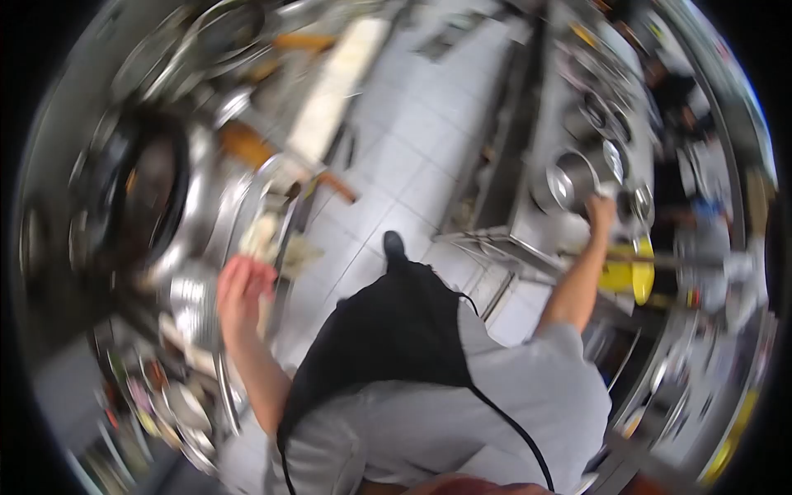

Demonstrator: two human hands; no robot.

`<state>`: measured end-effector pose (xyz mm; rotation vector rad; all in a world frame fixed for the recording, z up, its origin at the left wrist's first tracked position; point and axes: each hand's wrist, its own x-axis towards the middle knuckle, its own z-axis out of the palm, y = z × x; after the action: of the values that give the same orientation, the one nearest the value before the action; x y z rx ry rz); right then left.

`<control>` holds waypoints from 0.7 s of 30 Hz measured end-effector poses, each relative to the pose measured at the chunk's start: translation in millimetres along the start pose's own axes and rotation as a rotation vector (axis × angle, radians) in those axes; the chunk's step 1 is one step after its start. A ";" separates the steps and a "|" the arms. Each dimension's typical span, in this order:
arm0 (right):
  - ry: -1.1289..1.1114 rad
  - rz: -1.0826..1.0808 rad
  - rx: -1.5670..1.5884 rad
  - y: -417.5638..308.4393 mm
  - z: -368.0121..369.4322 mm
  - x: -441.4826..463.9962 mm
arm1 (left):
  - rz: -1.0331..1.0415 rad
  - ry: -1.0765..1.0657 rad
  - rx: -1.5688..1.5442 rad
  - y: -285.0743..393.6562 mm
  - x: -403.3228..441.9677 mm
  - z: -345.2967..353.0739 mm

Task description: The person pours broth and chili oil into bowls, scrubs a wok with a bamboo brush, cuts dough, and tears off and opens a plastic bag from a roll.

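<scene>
White floor tiles run toward twelve o'clock through our kitchen. At nine, we see a dark wok; between eight and nine, our left hand hangs half-curled, nothing visible in it. Around two, a steel pot sits on the counter; our right hand, near three, reaches it, though blur hides any grip. We judge the reach made, the pot unlifted.

Passage lies over the tiled floor between the 2 hands. Dark round vessel obstructs forward-left of the left hand; metal pot obstructs just beside the right hand, yellow container beside its forearm.
</scene>
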<state>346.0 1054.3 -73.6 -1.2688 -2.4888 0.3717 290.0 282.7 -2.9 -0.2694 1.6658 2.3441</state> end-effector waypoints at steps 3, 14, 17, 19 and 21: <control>-0.001 -0.344 0.030 -82.8 -34.2 -36.3 | -0.015 -0.067 0.015 4.6 -26.4 -19.0; -1.110 -0.760 0.833 -461.1 -29.3 -358.6 | 0.070 0.280 0.005 -33.8 -177.8 -111.6; -1.303 -0.834 0.820 -517.9 1.8 -454.8 | 0.077 0.476 -0.061 -38.9 -216.5 -113.8; -1.462 -0.924 0.875 -542.0 37.4 -498.7 | 0.110 0.573 -0.102 -52.8 -238.9 -115.6; -1.508 -0.972 0.879 -560.1 72.3 -537.4 | 0.129 0.700 -0.135 -65.5 -256.7 -115.1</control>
<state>204.3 289.5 -21.2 0.9708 -2.6615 2.2912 554.9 169.4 -24.1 -1.1504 1.8287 2.6406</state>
